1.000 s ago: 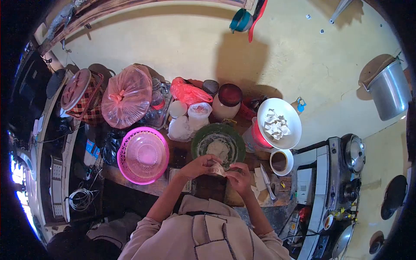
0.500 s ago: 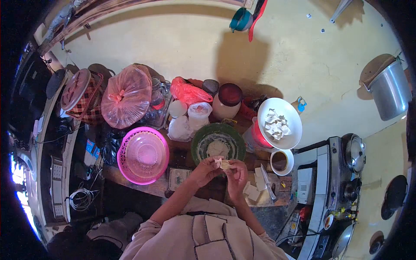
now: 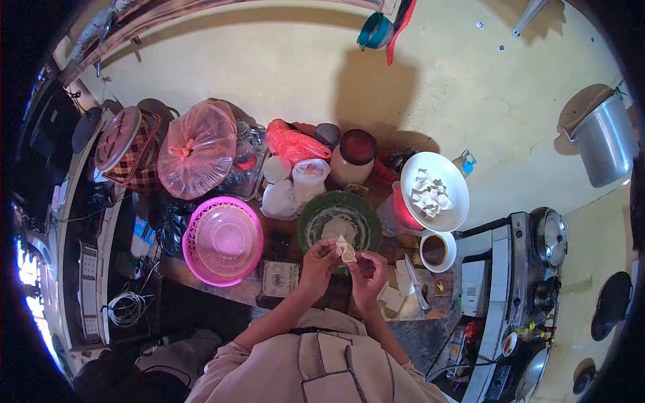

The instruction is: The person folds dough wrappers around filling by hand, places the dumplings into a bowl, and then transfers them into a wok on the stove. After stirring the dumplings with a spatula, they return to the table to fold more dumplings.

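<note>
Pinched between the fingers of my left hand [image 3: 318, 266] and my right hand [image 3: 367, 274] is a small, pale folded dumpling wrapper [image 3: 345, 250], one corner pointing up. Just beyond it stands a green bowl [image 3: 310, 213] with a pale, sticky mixture [image 3: 336, 229] in it. To the right of my right hand, square wrapper sheets [image 3: 391, 296] lie on the board beside a knife [image 3: 421, 293]. A white bowl [image 3: 459, 177] at the upper right holds several folded wrappers [image 3: 431, 193]. Whether filling is inside the held wrapper cannot be made out.
A cup of dark liquid [image 3: 434, 250] stands below the white bowl. Left are a pink basket [image 3: 189, 250] and a rectangular tin [image 3: 279, 278]. Tied bags [image 3: 198, 151] and a dark-lidded jar [image 3: 351, 171] line the wall. A stove [image 3: 521, 269] is at right.
The wrapper has been turned more upright, its point now facing up. My fingers have shifted around it, and my right hand sits slightly lower.
</note>
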{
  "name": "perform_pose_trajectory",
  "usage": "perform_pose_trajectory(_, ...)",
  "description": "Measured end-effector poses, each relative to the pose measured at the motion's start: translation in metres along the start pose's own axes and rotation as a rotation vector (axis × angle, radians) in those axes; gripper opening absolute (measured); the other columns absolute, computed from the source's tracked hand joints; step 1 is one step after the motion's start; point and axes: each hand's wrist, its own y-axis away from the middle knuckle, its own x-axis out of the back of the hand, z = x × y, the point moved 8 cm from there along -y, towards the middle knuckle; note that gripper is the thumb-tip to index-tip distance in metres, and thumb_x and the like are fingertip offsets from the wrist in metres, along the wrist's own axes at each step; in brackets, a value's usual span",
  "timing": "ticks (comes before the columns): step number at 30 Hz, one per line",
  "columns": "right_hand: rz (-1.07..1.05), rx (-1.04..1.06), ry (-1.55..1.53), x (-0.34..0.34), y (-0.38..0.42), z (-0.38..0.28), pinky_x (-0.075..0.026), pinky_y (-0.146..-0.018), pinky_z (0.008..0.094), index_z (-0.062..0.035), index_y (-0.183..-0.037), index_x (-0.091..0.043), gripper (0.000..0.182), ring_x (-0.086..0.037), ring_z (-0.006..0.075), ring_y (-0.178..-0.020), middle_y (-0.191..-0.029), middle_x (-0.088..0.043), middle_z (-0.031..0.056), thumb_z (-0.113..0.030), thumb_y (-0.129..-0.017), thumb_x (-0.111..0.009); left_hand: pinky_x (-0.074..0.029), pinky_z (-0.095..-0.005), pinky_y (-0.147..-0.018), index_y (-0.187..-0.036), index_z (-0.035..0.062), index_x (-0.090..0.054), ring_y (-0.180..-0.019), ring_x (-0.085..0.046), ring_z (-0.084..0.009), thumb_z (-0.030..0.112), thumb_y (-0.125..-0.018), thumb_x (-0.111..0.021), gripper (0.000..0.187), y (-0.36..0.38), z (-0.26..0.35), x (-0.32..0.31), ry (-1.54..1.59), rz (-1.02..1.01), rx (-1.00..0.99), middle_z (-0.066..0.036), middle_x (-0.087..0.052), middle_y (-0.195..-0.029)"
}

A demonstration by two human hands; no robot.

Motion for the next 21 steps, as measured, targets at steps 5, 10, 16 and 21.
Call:
perform_pose_trajectory(5,0.012,0.085,0.131,0.000,-0.003,-0.017,-0.045,-0.071,0.0243,-0.0028,-0.096,-0.046,0.027,-0.054,0.0150,-0.085,-0.095,-0.052,0.0093,-0.001,-0.075,-0.062,-0.046,-0.0255,-0.077,-0.099,0.0020,-0.053,-0.087,-0.055,-0.0125,0.004,-0.080,-0.055,0.019,0.003,0.002,-0.007,0.026,-0.048,-0.068,-0.002,-0.055,-0.091)
perform_pose_trajectory(10,-0.009,0.017,0.112,0.000,-0.006,-0.013,-0.045,-0.072,0.0240,-0.0019,-0.097,-0.047,0.026,-0.054,0.0140,-0.083,-0.094,-0.052,0.0084,-0.002,-0.075,-0.061,-0.044,-0.0287,-0.082,-0.102,0.0027,-0.054,-0.091,-0.053,-0.0144,0.007,-0.081,-0.055,0.022,0.002,0.001,-0.016,-0.002,-0.178,-0.021,-0.004,-0.055,-0.098)
perform_pose_trajectory(16,-0.050,-0.127,0.009,-0.001,-0.015,-0.011,-0.044,-0.072,0.0216,-0.0011,-0.097,-0.048,0.024,-0.053,0.0103,-0.080,-0.089,-0.054,0.0056,-0.004,-0.077,-0.061,-0.040,-0.0275,-0.084,-0.101,0.0013,-0.054,-0.092,-0.052,-0.0151,0.009,-0.077,-0.059,0.025,0.001,0.021,-0.024,-0.348,-0.294,-0.130,-0.005,-0.055,-0.100)
perform_pose_trajectory(21,-0.075,-0.252,0.016,0.001,-0.018,-0.010,-0.043,-0.069,0.0206,0.0000,-0.094,-0.052,0.021,-0.052,0.0079,-0.075,-0.083,-0.056,0.0039,-0.006,-0.076,-0.062,-0.040,-0.0253,-0.082,-0.094,0.0011,-0.057,-0.090,-0.052,-0.0121,0.008,-0.075,-0.062,0.020,0.002,0.027,-0.027,-0.263,-0.214,-0.091,-0.004,-0.056,-0.096)
